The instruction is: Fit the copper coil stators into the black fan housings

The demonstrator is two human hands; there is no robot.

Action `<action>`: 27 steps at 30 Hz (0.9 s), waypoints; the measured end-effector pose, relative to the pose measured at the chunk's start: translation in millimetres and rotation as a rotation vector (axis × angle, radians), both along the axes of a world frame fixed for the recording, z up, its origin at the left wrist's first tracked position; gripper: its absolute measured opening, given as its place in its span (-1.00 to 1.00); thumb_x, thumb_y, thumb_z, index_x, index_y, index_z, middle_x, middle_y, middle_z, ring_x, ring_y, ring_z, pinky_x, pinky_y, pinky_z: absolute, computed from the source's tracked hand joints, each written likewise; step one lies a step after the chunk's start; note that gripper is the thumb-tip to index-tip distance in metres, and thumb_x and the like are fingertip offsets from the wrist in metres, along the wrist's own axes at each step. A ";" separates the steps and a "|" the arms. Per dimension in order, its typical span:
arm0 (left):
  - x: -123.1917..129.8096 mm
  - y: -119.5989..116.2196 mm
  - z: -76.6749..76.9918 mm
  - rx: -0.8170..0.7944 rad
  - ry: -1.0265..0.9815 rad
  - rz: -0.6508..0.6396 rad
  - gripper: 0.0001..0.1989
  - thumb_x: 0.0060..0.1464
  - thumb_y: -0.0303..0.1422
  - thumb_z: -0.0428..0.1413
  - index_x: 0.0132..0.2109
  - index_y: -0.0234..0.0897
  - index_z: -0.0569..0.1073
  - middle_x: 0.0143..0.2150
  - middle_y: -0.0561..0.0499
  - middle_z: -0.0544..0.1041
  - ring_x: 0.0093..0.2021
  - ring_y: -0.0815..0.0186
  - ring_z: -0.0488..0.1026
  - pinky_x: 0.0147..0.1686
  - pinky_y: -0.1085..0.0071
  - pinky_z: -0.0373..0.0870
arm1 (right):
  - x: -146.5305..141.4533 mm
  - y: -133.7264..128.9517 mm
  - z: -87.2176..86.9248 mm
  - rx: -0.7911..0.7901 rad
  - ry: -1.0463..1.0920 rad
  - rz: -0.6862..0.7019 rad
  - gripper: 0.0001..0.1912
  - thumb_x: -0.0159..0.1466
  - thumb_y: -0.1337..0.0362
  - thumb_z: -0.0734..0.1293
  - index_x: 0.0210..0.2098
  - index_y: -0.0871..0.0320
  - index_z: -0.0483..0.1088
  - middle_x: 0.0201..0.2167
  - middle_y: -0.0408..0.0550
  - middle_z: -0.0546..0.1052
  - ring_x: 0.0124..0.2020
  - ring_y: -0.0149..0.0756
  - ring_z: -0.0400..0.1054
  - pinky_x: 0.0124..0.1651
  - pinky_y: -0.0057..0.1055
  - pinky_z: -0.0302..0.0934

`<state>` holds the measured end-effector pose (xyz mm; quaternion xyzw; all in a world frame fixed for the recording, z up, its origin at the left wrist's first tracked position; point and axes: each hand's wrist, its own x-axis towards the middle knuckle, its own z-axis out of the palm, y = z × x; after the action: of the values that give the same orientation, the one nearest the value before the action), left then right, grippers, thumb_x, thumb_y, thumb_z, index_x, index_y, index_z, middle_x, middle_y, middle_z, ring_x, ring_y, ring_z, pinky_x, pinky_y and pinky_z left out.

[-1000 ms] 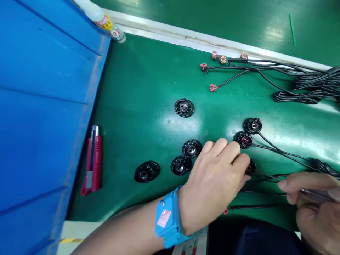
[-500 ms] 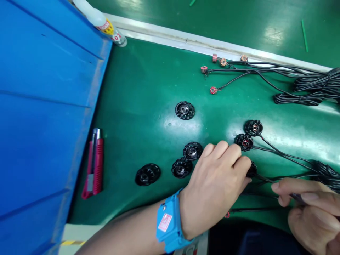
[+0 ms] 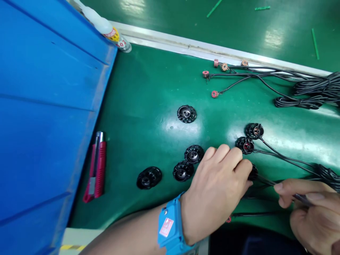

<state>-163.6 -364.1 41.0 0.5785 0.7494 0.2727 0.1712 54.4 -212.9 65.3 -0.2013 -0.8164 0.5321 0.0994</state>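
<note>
My left hand (image 3: 217, 191), with a blue wrist strap (image 3: 170, 226), is closed on a black round plastic housing (image 3: 254, 172), mostly hidden behind the fingers. From the right, my right hand (image 3: 313, 210) grips slim dark tweezers (image 3: 268, 181), whose tip reaches that housing; the tip's exact contact is unclear. Just beyond the left fingers lie two housings with wired coils inside, one with a red coil (image 3: 247, 146) and one with a copper coil (image 3: 255, 131). Below the hands, a red coil (image 3: 228, 219) on a black cable is partly covered.
Several housings without cables, such as this one (image 3: 186, 113), lie left of the hands. Coils (image 3: 214, 94) on bundled black cables (image 3: 316, 86) lie at the back right. A red utility knife (image 3: 95, 168) and a glue bottle (image 3: 111, 32) are beside the blue bin (image 3: 47, 106).
The view has shifted slightly, so everything appears a little lower. Both hands keep nearly the same pose at the housing, with the tweezers still against or close to it.
</note>
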 end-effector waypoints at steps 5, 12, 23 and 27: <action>0.8 -1.8 0.8 0.011 -0.010 -0.003 -0.75 0.13 -0.32 0.41 -0.09 -0.27 0.57 -0.26 0.04 0.47 -0.24 0.15 0.28 -0.31 0.22 0.09 | -0.3 0.9 -1.4 0.021 0.079 -0.014 -0.54 0.44 0.35 0.27 0.27 -0.14 0.41 -0.01 0.13 0.65 -0.30 -0.03 0.62 -0.39 -0.13 0.59; 0.9 -1.4 -0.4 0.018 -0.010 0.000 -0.77 0.16 -0.32 0.39 -0.09 -0.27 0.57 -0.27 0.04 0.46 -0.25 0.15 0.27 -0.31 0.23 0.09 | 13.1 9.1 -2.4 0.163 0.011 0.108 -0.25 0.23 0.59 0.37 0.33 -0.10 0.35 0.01 0.06 0.65 -0.20 -0.08 0.64 -0.32 -0.28 0.62; 0.3 -0.2 -0.2 0.009 -0.014 -0.007 -0.78 0.16 -0.33 0.39 -0.09 -0.27 0.58 -0.27 0.04 0.46 -0.25 0.15 0.29 -0.31 0.23 0.10 | -21.7 -10.8 6.1 0.155 0.039 -0.025 -0.64 0.34 0.46 0.34 0.06 -0.03 0.47 -0.13 0.03 0.67 -0.33 -0.20 0.61 -0.40 -0.39 0.54; -0.5 0.0 2.6 -0.011 0.011 -0.021 -0.73 0.11 -0.30 0.42 -0.10 -0.26 0.58 -0.25 0.03 0.48 -0.22 0.14 0.31 -0.30 0.23 0.11 | -46.1 -16.9 13.8 0.258 0.059 -0.043 -0.83 0.38 0.46 0.30 -0.27 0.05 0.42 -0.32 -0.08 0.65 -0.46 -0.35 0.54 -0.42 -0.50 0.49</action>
<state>-164.1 -364.1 43.6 0.5870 0.7457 0.2636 0.1731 8.3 -229.7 79.1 -0.1885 -0.8703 0.4260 0.1599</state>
